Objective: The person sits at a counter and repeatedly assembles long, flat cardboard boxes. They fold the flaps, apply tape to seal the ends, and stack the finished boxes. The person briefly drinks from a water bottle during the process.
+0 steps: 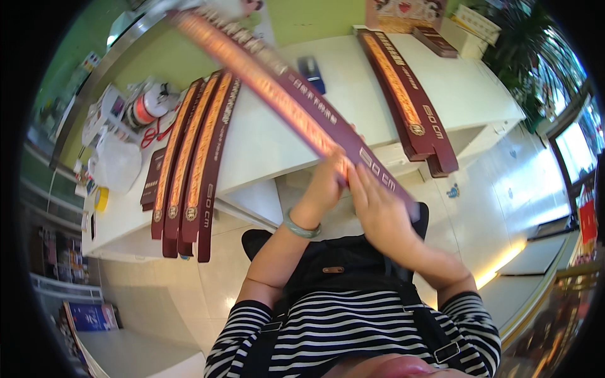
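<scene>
A long, narrow maroon box (296,96) with an orange patterned strip slants across the view in front of me, from the upper left down to the right. Its far end is blurred. My left hand (326,183), with a pale green bangle at the wrist, is closed around the lower part of this box; fingertips show past its far edge. My right hand (381,211) presses on the box just beside the left, its fingers straight and held together. The right thumb is hidden.
Several similar long boxes (189,167) lie side by side on the left of the white desk (255,148). More long boxes (403,94) lie at the right, overhanging the edge. Red scissors (157,131), a white plastic jug (118,162) and a dark blue case (311,74) are also there.
</scene>
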`<state>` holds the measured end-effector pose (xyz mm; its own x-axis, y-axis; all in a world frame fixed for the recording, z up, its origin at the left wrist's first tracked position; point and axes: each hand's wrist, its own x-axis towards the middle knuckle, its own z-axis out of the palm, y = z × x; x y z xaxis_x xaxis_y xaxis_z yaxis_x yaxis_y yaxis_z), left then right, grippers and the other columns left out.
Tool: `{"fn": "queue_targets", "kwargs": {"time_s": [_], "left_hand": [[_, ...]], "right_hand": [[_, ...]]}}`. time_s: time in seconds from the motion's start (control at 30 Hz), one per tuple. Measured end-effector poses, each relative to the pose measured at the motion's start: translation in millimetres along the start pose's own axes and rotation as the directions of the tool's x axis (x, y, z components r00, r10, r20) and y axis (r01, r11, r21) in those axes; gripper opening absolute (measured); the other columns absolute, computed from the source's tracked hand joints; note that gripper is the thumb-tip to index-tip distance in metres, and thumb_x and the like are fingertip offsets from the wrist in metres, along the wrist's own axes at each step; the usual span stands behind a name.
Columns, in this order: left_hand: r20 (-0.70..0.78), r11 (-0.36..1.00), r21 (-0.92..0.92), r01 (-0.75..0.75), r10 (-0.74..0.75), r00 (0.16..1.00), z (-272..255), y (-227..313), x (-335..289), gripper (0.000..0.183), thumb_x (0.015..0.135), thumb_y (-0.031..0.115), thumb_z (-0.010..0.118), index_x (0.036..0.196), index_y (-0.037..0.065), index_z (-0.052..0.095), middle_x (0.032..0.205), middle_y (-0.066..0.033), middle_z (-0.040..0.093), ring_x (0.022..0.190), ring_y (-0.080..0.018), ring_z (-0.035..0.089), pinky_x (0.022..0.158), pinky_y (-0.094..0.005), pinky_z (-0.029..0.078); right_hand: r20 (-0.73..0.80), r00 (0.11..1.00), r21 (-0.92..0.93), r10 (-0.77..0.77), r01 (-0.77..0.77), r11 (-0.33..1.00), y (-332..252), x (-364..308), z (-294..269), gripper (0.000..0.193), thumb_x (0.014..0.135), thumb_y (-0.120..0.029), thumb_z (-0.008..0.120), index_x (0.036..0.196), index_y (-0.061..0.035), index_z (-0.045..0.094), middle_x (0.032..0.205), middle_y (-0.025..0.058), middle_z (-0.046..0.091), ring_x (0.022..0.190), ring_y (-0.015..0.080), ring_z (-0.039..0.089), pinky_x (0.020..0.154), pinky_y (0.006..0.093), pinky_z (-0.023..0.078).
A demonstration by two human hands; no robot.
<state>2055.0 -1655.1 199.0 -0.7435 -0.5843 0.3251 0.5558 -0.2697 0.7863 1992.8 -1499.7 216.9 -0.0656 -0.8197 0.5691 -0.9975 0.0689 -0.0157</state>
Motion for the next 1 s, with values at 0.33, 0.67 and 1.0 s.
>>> {"fn": "queue_targets", "kwargs": {"time_s": [0.33,0.67,1.0], "left_hand": [[-0.01,0.889,0.19,-0.416,0.426,0.905,-53,116,-39,0.102,0.086,0.048,0.075,0.159,0.004,0.019,0.157,-0.016,0.034,0.149,-0.0298,0.031,0.123,-0.0524,0.026],[0.133,0.847,0.417,-0.33,0.302,0.944,-59,79,-122,0.133,0.064,0.051,0.093,0.16,0.006,0.014,0.159,-0.0154,0.03,0.15,-0.0292,0.03,0.123,-0.0464,0.024],[-0.157,0.832,0.501,-0.238,0.358,0.921,-76,50,-159,0.092,0.066,0.025,0.093,0.141,0.004,0.044,0.133,-0.0132,0.053,0.125,-0.0251,0.055,0.105,-0.0422,0.047]], "right_hand": [[0.163,0.986,0.589,0.035,-0.126,0.799,-14,-38,87,0.103,0.075,-0.021,0.082,0.157,-0.0003,0.024,0.161,0.0301,0.024,0.149,0.0433,0.029,0.118,0.0504,0.031],[0.171,0.943,0.868,-0.286,-0.007,0.496,-43,14,113,0.137,0.058,-0.032,0.091,0.16,-0.0002,0.006,0.158,0.0268,0.023,0.146,0.0438,0.03,0.117,0.0476,0.034],[0.118,0.97,0.953,-0.215,-0.05,0.298,-67,16,109,0.113,0.055,-0.026,0.094,0.148,0.0008,0.035,0.132,0.0169,0.053,0.122,0.0308,0.056,0.106,0.0407,0.043]]}}
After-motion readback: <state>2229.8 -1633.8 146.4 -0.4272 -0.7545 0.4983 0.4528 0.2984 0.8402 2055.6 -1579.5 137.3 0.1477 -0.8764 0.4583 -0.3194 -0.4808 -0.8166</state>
